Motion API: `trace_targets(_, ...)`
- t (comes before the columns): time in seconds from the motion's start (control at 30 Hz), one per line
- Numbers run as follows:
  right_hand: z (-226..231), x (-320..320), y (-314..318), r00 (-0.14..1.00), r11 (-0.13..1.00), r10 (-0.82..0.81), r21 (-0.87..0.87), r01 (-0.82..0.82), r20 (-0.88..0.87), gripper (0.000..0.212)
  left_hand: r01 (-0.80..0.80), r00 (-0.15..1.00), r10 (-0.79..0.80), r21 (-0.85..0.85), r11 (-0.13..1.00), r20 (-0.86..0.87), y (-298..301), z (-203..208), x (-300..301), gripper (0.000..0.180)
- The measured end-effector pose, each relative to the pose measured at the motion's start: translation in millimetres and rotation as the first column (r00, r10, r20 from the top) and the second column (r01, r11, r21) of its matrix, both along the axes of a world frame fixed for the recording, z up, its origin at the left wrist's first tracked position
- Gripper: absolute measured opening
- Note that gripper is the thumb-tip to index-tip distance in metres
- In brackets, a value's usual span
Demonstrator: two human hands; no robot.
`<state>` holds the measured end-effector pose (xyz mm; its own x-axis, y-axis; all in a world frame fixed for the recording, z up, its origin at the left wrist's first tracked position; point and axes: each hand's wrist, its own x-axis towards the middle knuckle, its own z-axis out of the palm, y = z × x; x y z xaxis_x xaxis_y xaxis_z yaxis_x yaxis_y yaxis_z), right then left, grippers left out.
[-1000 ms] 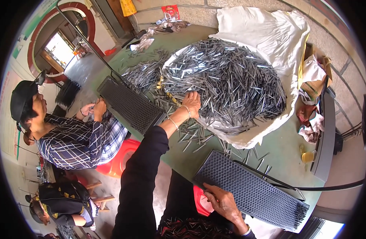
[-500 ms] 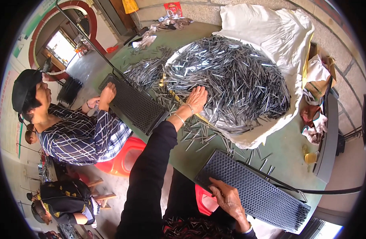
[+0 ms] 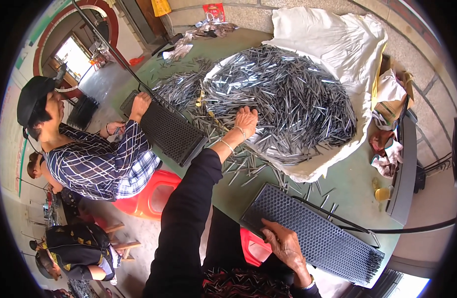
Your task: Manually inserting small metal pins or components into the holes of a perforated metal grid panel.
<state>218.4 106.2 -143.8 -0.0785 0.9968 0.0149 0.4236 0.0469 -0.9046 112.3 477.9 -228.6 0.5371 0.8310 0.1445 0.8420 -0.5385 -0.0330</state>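
Note:
A heap of thin grey metal rods [image 3: 298,94] fills an opened white sack [image 3: 332,161] on the green table. My left hand [image 3: 246,121] reaches into the heap's near left side, fingers curled down among the rods; the fingertips are hidden. In front of me lies a long black tray pierced with round holes [image 3: 308,226], slanting down to the right. Rods stand packed in its far right end. My right hand [image 3: 284,243] grips this tray's near edge by the left corner, thumb and forefinger showing at the rim.
Loose rods [image 3: 248,166] lie scattered on the green table [image 3: 223,198]. A co-worker [image 3: 89,159] at left works over another perforated tray [image 3: 164,126]. A thin black bar [image 3: 355,228] crosses behind my tray. A yellow cup [image 3: 382,193] and cloths [image 3: 386,154] sit at right.
My left hand has shifted slightly and its fingers sit more bunched in the rods. My right hand stays at the tray. The co-worker's nearer hand has moved slightly. The whole view has tilted a little.

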Motion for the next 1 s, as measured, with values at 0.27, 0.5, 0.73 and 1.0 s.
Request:
trace_targets(0.27, 6, 6, -7, 0.995, 0.996, -0.082, 0.032, 0.080, 0.062, 0.028, 0.008, 1.000, -0.007, -0.095, 0.995, 0.013, -2, 9, 15, 0.040)
trace_targets(0.5, 34, 12, 28, 0.984, 0.987, -0.126, 0.115, 0.112, 0.126, 0.029, -0.095, 0.944, 0.232, -0.478, 0.873, 0.236, -4, 38, 20, 0.037)
trace_targets(0.73, 42, 15, 112, 0.944, 0.942, -0.248, 0.281, 0.183, 0.216, 0.023, 0.448, 0.152, 0.661, -0.647, 0.617, 0.735, -2, 14, -1, 0.018)
trace_targets(1.0, 17, 25, 214, 0.802, 0.783, -0.497, 0.570, 0.250, 0.331, 0.027, 0.745, -0.301, 0.877, -0.482, 0.462, 0.376, -51, 10, 27, 0.009)
